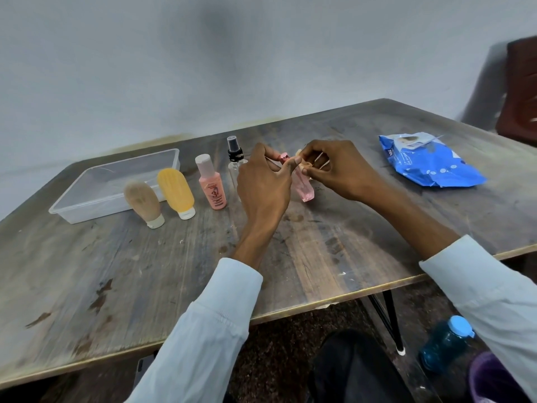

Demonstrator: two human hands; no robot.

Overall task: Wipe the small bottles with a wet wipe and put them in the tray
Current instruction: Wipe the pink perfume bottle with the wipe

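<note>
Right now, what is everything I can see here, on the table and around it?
Table: one, worn grey-brown wood.
Tray: one, clear plastic, far left of table, nothing visible inside.
Tan squeeze bottle: one, cap down, in front of the tray.
Yellow squeeze bottle: one, cap down, right of the tan one.
Pink labelled bottle: one, upright, white cap.
Clear spray bottle: one, black nozzle, behind the left hand.
Pink clear bottle: one, between the hands.
Wipes pack: one, blue, far right.
Blue bottle: one, on the floor.
Left hand: fingers at the pink clear bottle's top.
Right hand: pinching something pale, blurred.
</note>
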